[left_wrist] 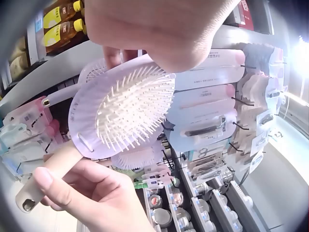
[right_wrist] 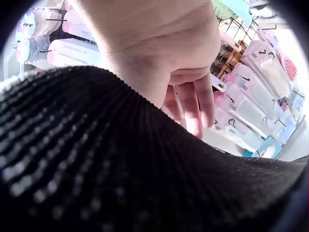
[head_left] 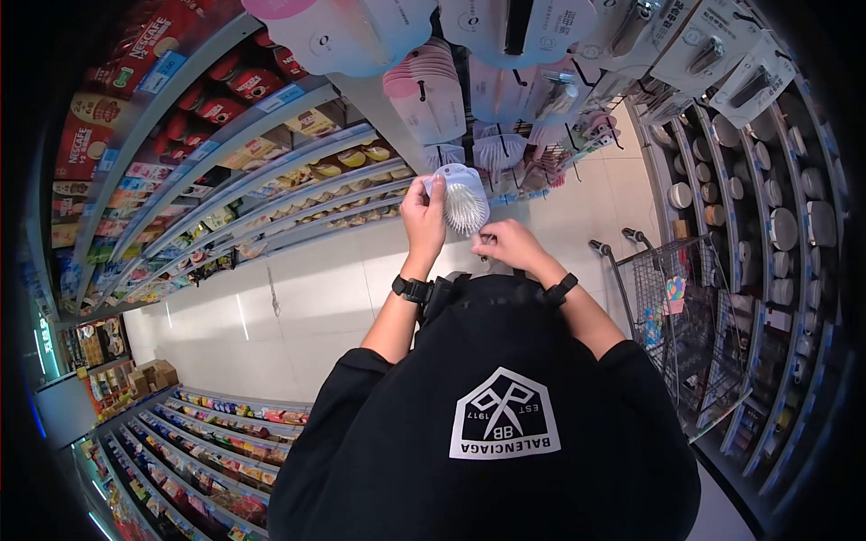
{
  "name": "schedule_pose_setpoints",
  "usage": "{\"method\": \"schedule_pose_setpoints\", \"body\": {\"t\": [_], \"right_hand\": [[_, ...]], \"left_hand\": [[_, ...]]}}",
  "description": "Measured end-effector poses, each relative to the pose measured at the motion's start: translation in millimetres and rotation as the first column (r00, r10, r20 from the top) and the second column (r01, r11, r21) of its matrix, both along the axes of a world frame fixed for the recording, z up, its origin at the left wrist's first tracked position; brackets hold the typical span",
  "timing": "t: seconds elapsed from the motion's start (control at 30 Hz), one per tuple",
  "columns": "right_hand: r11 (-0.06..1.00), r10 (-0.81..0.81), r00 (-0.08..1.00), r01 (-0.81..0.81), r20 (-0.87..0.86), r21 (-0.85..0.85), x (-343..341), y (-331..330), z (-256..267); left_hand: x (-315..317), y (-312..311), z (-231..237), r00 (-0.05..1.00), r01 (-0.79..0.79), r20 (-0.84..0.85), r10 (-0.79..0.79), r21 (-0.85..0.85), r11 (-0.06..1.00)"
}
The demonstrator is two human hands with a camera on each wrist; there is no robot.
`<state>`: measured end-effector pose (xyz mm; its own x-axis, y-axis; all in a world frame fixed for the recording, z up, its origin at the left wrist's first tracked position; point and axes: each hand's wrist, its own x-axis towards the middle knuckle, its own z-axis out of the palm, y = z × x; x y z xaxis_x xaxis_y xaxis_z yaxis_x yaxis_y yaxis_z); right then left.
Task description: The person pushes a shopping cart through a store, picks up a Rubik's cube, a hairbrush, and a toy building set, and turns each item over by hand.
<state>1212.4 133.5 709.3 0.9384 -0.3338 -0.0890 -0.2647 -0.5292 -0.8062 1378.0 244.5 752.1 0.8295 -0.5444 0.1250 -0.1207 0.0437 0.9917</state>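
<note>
A hairbrush (head_left: 466, 209) with pale bristles and a lilac card round its head is held up in front of the chest, bristles facing the person. The left hand (head_left: 424, 224) grips the card and brush head at the upper left side. The right hand (head_left: 512, 244) pinches the cream handle (left_wrist: 63, 166) near its end, as the left wrist view shows. In that view the left palm (left_wrist: 154, 29) fills the top, its fingertips reaching behind the brush head. In the right wrist view black ribbed fabric (right_wrist: 96, 154) hides most of the scene below the right hand.
Carded grooming goods (head_left: 428, 95) hang on hooks ahead, close above the hands. Shelves of packaged food (head_left: 216, 149) run along the left. A shopping cart (head_left: 690, 316) stands at the right, before shelves of round containers (head_left: 783, 229). Pale floor tiles (head_left: 334, 311) lie between.
</note>
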Motion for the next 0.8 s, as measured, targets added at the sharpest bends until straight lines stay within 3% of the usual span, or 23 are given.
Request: {"method": "schedule_pose_setpoints", "body": {"t": [0.27, 0.37, 0.43, 0.5, 0.67, 0.8], "right_hand": [[1.000, -0.024, 0.997, 0.024, -0.068, -0.007, 11, 15, 5], [0.999, -0.038, 0.999, 0.038, -0.003, -0.017, 11, 22, -3], [0.986, -0.115, 0.993, 0.111, 0.025, 0.125, 8, 25, -10], [0.972, -0.179, 0.984, 0.174, 0.013, 0.159, -2, 29, -15], [0.907, -0.345, 0.931, 0.363, -0.116, 0.213, -71, 36, -28], [0.773, -0.602, 0.783, 0.621, -0.155, 0.129, -171, 58, -62]], "left_hand": [[23, -7, -6, 0.999, 0.042, 0.007, -0.042, -0.022, 0.999], [27, -7, -7, 0.998, 0.067, 0.010, -0.067, 0.019, 0.998], [32, -9, -7, 0.997, 0.080, 0.019, -0.081, 0.051, 0.995], [39, -13, -13, 0.997, 0.078, 0.023, -0.078, 0.036, 0.996], [45, -11, -13, 0.991, 0.128, 0.037, -0.129, 0.013, 0.992], [45, -4, -23, 0.995, 0.058, 0.080, -0.058, 0.011, 0.998]]}}
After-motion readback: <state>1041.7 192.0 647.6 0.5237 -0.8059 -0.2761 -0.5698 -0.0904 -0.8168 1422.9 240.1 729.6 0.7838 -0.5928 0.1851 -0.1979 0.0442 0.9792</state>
